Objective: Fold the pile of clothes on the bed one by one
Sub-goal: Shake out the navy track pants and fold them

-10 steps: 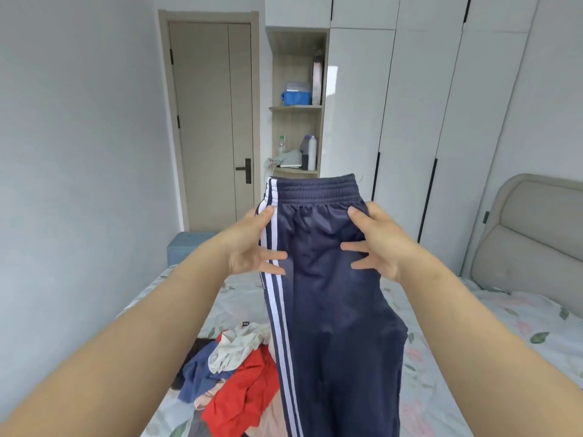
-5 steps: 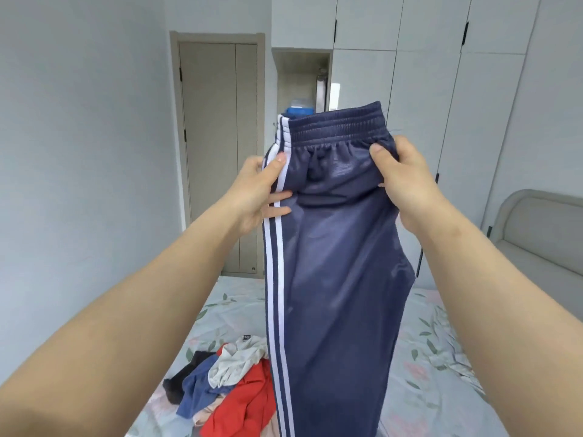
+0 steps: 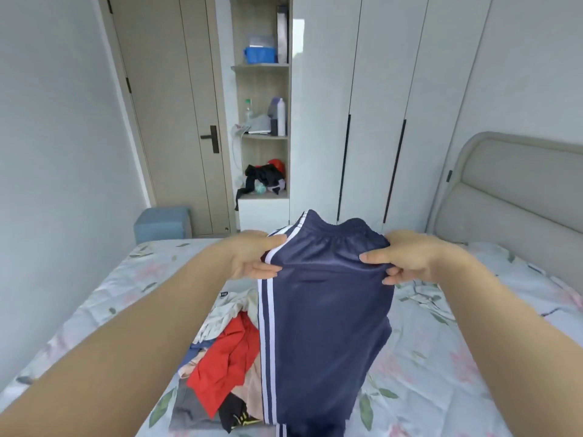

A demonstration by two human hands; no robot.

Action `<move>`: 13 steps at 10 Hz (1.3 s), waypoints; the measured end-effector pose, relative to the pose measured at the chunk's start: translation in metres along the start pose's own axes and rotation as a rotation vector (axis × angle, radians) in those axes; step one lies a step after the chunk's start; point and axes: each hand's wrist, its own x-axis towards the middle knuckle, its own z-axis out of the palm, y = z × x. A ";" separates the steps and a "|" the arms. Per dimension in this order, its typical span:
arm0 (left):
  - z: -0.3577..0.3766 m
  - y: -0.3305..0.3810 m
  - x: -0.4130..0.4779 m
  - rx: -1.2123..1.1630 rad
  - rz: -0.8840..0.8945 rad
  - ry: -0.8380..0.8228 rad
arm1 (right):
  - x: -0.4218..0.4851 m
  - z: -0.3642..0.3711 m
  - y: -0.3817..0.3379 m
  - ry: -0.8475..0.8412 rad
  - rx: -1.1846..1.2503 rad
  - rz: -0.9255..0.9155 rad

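Here, at the centre of the frame, the left hand (image 3: 252, 258) and right hand (image 3: 407, 258) each pinch a side of the waistband of the navy track pants (image 3: 321, 316), thumbs in front. The legs hang over the pile of clothes (image 3: 227, 351) at lower centre of the bed (image 3: 441, 357). Likely risk: the slippery fabric slides from either pinch, or the hanging legs land crooked on the pile.
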 end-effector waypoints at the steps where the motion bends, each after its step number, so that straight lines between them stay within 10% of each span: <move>1: 0.024 -0.038 0.022 -0.028 -0.193 -0.081 | 0.006 0.011 0.048 -0.050 0.096 0.213; 3: 0.081 -0.101 0.068 -0.301 -0.458 -0.061 | 0.026 0.032 0.146 -0.007 0.712 0.582; 6: 0.177 -0.002 0.124 -0.700 0.043 -0.051 | 0.097 -0.031 0.139 0.532 1.523 0.000; 9: 0.182 0.143 0.085 -0.961 0.473 -0.267 | 0.046 -0.142 0.020 0.383 1.644 -0.689; 13: 0.145 0.078 -0.009 -0.846 0.583 -0.297 | -0.081 -0.075 0.026 0.418 1.441 -0.767</move>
